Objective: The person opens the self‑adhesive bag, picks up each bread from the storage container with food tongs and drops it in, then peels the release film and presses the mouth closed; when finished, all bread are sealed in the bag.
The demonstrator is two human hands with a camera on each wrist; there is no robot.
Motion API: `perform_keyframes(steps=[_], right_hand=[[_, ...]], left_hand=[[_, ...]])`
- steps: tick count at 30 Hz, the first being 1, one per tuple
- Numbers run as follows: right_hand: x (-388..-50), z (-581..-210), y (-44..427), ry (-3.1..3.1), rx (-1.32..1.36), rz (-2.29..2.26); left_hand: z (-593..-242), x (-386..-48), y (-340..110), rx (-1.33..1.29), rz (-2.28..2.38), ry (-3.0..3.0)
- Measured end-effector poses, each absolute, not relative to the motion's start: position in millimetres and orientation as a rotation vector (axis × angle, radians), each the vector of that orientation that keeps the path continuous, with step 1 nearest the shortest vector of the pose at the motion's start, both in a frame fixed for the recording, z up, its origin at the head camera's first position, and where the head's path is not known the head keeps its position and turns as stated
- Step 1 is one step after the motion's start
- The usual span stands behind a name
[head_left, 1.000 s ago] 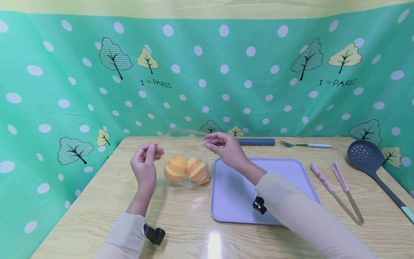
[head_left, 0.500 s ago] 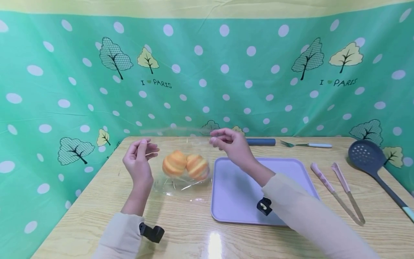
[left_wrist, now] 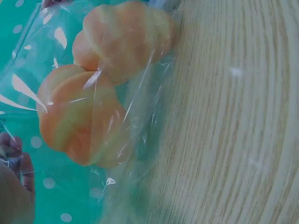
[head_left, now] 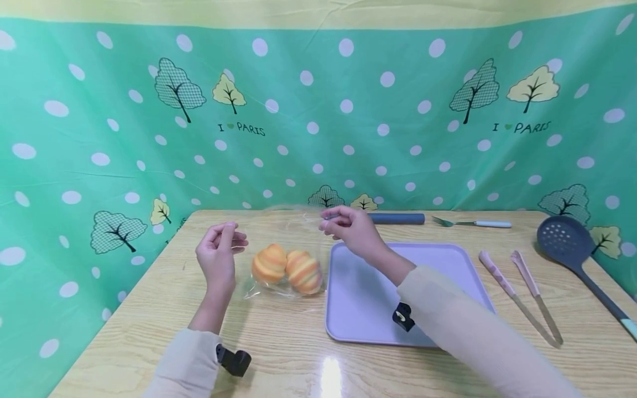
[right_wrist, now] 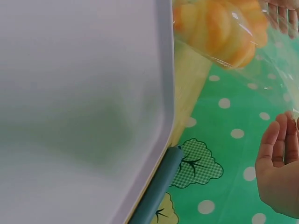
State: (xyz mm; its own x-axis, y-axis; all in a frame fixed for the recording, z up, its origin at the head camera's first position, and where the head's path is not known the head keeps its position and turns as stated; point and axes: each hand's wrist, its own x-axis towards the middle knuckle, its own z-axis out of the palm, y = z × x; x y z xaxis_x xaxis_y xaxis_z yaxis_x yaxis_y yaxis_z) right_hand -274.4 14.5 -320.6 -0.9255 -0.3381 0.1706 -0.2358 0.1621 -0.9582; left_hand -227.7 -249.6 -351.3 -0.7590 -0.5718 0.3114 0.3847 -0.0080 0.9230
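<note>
Clear plastic bag (head_left: 293, 228) spread between 2 hands, 2 bread rolls low inside it: left bread roll (head_left: 269, 263) and right bread roll (head_left: 303, 272), side by side, touching. Bag is just left of the lavender tray (head_left: 365, 301); can't tell if its bottom touches the wooden table (head_left: 278, 348). Right hand (head_left: 350, 228) pinches the film edge, thumb and forefinger clamped on it, other fingers loosely bent. Left hand (head_left: 217, 251) has thumb against forefinger, looks clamped on the opposite side; film there is nearly invisible.

Doing this hold well, my judgement: grip both top corners firmly, keep them level so the rolls don't slide to 1 side, spread the film evenly without yanking, since it looks thin and slippery. Right forearm crosses over the tray, so best kept high.

Counts: 1 bag, 2 rolls, 1 tray, 1 dark blue rod (head_left: 400, 219) behind the tray, partly hidden by the right hand, 1 fork (head_left: 471, 223) with a pale handle, 1 pair of tongs (head_left: 511, 294) with 2 pink-ended arms, 1 slotted skimmer (head_left: 574, 257) at far right, 1 polka-dot curtain (head_left: 318, 132) behind everything
</note>
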Motion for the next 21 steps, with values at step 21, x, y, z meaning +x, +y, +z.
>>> perform_keyframes(steps=[21], right_hand=[[-273.5,-301.1,0.1,2.759,-0.866,-1.801]], left_hand=[[-346.4,-231.0,-240.6,0.074,-2.05,-1.501]])
